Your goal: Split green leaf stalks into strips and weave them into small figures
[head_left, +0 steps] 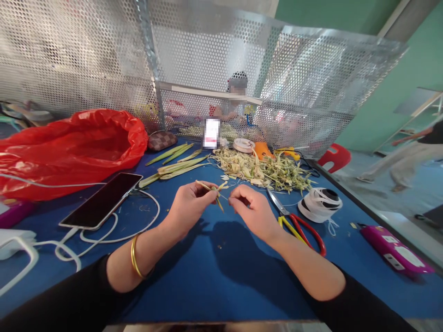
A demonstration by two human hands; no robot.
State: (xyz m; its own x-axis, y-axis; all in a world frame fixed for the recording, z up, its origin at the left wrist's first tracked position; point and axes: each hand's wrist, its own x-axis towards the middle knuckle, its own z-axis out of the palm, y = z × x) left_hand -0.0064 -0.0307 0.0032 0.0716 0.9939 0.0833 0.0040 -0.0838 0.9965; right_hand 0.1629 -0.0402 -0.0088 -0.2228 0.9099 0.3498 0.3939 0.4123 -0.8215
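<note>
My left hand [192,203] pinches a small piece of knotted plant leaf [215,189], whose pale ends stick out past the fingertips. To its right, my right hand [251,210] has its thumb and fingers pressed together. A thin pale strand seems to run from the leaf piece toward those fingertips; how it is held I cannot make out. Beyond the hands lies a heap of similar pale green and yellow pieces [263,170]. Long green leaf strips [183,168] lie to the left of the heap. Scissors [290,219] with red and yellow handles rest beside my right hand.
Around the table [214,295] are a red plastic bag [79,143], a tablet [104,200] with white cables, a lit phone [211,133], a spool of white ribbon [320,205] and a purple case [394,251]. A perforated metal screen [207,50] stands behind. A person [415,152] is at right.
</note>
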